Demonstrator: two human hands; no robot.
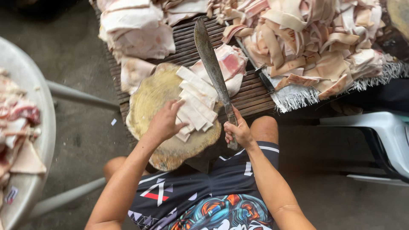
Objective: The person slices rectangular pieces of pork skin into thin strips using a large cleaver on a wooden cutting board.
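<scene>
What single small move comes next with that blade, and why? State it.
Probably bring the machete down across the pale meat strips. The right hand grips its handle with the blade raised over the round wooden chopping block, and the left hand presses the strips flat, fingers left of the blade.

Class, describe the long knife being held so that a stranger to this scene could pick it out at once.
Find the round wooden block in the middle, topped with pale strips. Just right of it, the right hand grips the knife, its blade pointing away. It is far longer and broader than the small dark-handled knife lying beside the heap.
</scene>
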